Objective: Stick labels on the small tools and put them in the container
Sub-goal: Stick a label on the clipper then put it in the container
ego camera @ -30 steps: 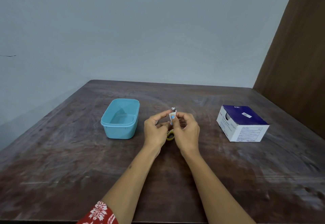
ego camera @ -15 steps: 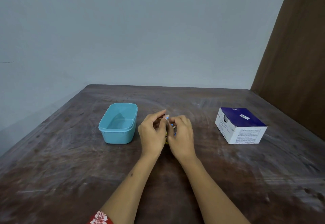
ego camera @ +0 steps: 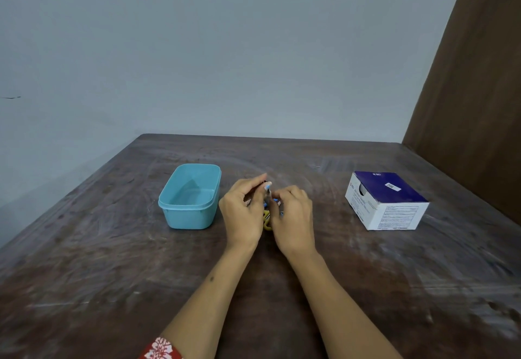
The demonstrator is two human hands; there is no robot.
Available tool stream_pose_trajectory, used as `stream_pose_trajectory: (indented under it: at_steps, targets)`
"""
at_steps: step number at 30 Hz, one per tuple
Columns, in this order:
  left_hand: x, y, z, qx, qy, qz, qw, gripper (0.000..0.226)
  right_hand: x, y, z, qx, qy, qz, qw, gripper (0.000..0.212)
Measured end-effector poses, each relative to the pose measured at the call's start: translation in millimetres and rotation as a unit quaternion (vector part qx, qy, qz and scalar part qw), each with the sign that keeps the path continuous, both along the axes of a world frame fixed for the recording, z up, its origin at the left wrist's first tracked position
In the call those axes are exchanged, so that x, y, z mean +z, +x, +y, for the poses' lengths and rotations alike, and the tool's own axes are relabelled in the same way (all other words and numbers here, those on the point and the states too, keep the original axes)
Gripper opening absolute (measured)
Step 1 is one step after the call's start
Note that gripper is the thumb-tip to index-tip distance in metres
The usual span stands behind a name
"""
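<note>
Labelling a small tool, both hands pinching it.

My left hand (ego camera: pixel 242 212) and right hand (ego camera: pixel 293 217) pinch the small tool (ego camera: pixel 267 193) between fingertips; since earlier it sits lower. Risk: label creases if pressed askew. Beyond-left of my fingers, the container (ego camera: pixel 169 203) waits.

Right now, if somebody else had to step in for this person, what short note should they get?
Left hand and right hand together pinch a small tool above the table; a label seems to be going on it, details too small to tell. Something yellow shows between the hands. The blue container, to the left, holds nothing visible. The white and purple box sits to the right. Left: finish labelling, drop the tool in.
</note>
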State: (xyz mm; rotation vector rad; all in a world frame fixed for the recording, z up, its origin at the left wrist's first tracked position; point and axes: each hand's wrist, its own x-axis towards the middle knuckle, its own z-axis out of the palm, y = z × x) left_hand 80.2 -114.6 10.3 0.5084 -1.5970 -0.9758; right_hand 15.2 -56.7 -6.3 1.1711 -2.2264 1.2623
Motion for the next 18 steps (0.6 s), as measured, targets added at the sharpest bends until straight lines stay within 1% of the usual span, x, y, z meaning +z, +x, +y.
stream_pose_trajectory:
  at_steps: [3,7,11,15,18]
  targets:
    - [-1.9,-0.3,-1.7,0.005,-0.006,-0.012,1.000,0.020,1.1,2.8,0.6,0.003,-0.047,0.013,0.999,0.007]
    - [-3.0,-1.5,-1.9,0.003,-0.004,-0.011,1.000,0.019,0.1,0.6,-0.2,-0.003,0.008,-0.006,1.000,0.011]
    - [-3.7,-2.5,-2.3,0.006,-0.008,-0.016,1.000,0.019,2.2,2.5,1.0,-0.003,-0.027,0.001,1.000,0.008]
    - [-4.9,-3.2,-1.7,0.004,-0.010,-0.011,1.000,0.018,1.7,2.4,0.6,-0.009,0.005,-0.006,1.000,0.009]
    - [-5.0,-3.1,-2.3,0.007,-0.016,-0.011,1.000,0.018,3.1,3.0,1.0,-0.009,-0.029,0.003,1.000,0.005]
